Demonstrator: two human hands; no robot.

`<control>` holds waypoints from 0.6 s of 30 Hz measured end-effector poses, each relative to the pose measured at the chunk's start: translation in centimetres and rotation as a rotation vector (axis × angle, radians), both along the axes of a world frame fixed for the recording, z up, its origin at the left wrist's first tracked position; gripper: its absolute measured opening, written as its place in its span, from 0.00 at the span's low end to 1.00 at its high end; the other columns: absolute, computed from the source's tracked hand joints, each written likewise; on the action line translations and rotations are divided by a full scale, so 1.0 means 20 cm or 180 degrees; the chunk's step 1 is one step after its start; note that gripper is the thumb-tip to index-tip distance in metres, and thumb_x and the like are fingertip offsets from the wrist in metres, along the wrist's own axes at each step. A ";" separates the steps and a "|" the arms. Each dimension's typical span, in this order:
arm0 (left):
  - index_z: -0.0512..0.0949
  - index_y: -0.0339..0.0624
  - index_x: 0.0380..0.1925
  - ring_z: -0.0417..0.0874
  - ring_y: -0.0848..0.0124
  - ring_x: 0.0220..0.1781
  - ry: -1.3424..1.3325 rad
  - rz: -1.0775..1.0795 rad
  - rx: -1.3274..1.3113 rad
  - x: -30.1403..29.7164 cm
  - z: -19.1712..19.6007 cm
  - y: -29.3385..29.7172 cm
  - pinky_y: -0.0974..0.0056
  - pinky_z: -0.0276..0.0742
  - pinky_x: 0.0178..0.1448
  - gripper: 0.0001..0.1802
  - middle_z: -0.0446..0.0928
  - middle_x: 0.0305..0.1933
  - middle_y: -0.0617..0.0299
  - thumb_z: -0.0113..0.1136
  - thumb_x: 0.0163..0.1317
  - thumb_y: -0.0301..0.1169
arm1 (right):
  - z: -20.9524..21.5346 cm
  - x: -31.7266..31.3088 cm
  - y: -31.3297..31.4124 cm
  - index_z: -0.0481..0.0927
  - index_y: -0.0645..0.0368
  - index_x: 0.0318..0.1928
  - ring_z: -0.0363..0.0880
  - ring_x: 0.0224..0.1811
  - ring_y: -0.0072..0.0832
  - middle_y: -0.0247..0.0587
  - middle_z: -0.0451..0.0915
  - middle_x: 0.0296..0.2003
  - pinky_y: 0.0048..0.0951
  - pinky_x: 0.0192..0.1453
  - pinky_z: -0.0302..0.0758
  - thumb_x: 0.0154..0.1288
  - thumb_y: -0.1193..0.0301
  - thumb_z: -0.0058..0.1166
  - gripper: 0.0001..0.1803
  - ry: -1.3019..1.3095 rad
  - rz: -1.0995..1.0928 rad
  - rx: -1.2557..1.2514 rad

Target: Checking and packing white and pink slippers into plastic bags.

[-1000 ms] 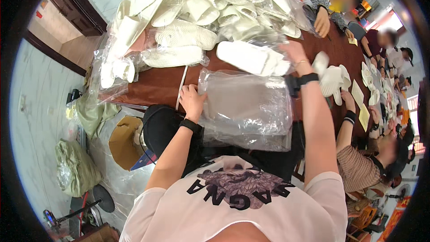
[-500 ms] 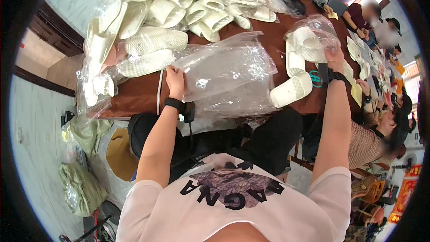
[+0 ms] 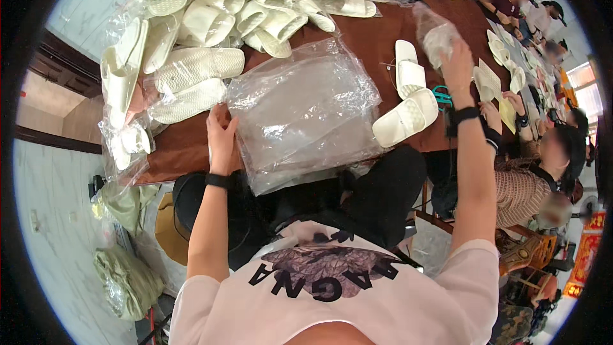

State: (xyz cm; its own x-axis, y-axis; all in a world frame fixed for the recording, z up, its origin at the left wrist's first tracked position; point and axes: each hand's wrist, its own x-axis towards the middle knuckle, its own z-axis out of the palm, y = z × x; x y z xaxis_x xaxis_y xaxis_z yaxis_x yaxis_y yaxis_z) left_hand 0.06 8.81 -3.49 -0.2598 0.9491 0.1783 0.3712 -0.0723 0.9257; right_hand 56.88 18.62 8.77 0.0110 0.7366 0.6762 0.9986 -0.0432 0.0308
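Observation:
My left hand [image 3: 221, 139] rests at the left edge of a large clear plastic bag [image 3: 300, 115], its fingers loosely bent and apart. The bag lies spread flat in front of me and hangs over the table's near edge. At the right, my right hand [image 3: 457, 67] is closed on a crumpled clear plastic bag [image 3: 435, 35], lifted beside the slippers. A white slipper [image 3: 408, 67] lies unwrapped, and a second white slipper [image 3: 406, 118] lies tilted just nearer to me, touching it. Teal-handled scissors [image 3: 442, 97] lie below my right hand.
White slippers [image 3: 207, 22], many in clear plastic, are heaped along the far left of the brown-covered table [image 3: 172, 153]. Co-workers sit to the right, one person's hand [image 3: 490, 115] near yellowish sheets [image 3: 488, 83]. A green sack [image 3: 128, 281] stands on the floor at left.
My right hand has drawn the crumpled bag away from the slippers, uncovering the farther one. The large bag has been laid flatter and nearer, and my left hand's pinch on it has loosened.

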 end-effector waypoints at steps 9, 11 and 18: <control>0.77 0.42 0.50 0.69 0.53 0.64 0.1619 -0.0331 0.0342 0.03 0.35 -0.29 0.55 0.66 0.66 0.18 0.72 0.60 0.54 0.62 0.57 0.24 | -0.16 0.00 -0.39 0.74 0.56 0.54 0.70 0.57 0.48 0.49 0.73 0.52 0.48 0.57 0.70 0.60 0.65 0.60 0.22 0.0323 -0.0332 0.0038; 0.78 0.42 0.49 0.68 0.52 0.65 0.1907 -0.0622 0.0674 0.08 0.40 -0.34 0.52 0.64 0.67 0.19 0.71 0.60 0.53 0.62 0.56 0.22 | -0.24 0.07 -0.34 0.77 0.53 0.47 0.71 0.57 0.46 0.43 0.76 0.49 0.51 0.56 0.70 0.60 0.66 0.60 0.15 0.0299 -0.0210 0.0175; 0.78 0.43 0.48 0.66 0.50 0.67 0.2100 -0.0951 0.0734 0.25 0.47 -0.32 0.51 0.62 0.68 0.18 0.70 0.61 0.55 0.63 0.55 0.22 | 0.12 0.53 0.24 0.76 0.65 0.43 0.78 0.45 0.57 0.62 0.80 0.42 0.49 0.53 0.73 0.65 0.57 0.46 0.21 0.1453 -0.0484 0.0017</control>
State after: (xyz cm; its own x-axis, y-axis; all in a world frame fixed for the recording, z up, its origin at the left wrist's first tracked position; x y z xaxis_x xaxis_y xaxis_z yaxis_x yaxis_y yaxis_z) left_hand 5.01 2.34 5.99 0.2316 0.8821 0.4101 0.7768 -0.4215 0.4679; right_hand 67.42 23.37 11.22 0.4151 0.7002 0.5809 0.8923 -0.1889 -0.4100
